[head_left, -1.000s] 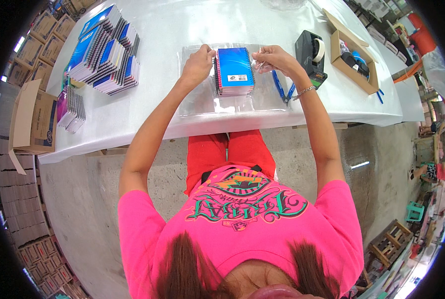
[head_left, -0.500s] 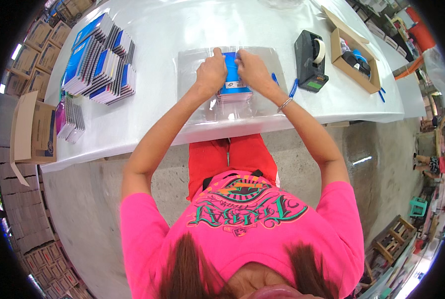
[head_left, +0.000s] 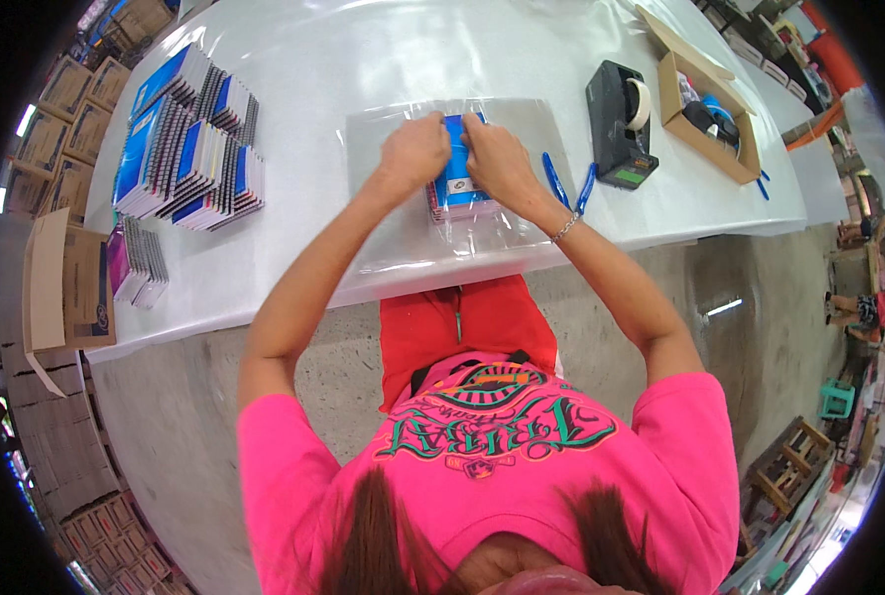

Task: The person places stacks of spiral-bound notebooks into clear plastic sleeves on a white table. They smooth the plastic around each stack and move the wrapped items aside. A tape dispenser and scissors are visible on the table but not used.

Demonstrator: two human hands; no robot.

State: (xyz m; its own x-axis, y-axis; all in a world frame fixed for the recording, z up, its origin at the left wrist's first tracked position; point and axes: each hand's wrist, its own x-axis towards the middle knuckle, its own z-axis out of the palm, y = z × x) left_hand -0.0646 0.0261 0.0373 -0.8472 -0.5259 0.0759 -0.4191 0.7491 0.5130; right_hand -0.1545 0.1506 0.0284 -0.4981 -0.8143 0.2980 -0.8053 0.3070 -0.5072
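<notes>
Our grip is curled over the notebook stack, with the left hand at its 10 o'clock and the right hand at its 2 o'clock. Since the fingertips are hidden, we cannot tell whether they pinch anything or merely press. The stack lies between our 2 hands, with a clear plastic sheet spread around it on the desk; it seems set well inside the edges so film is left on every side. We likely hold from both flanks to keep everything steady. The blue-handled tool at 3 o'clock and the tape dispenser at 2 o'clock seem placed within easy reach, while the notebook piles at 9 o'clock stand well apart, perhaps to leave working room. Our 2 forearms slant inward from 8 and 4 o'clock, elbows bent and wide, knuckles uppermost, the hands nearly meeting above the blue cover.
</notes>
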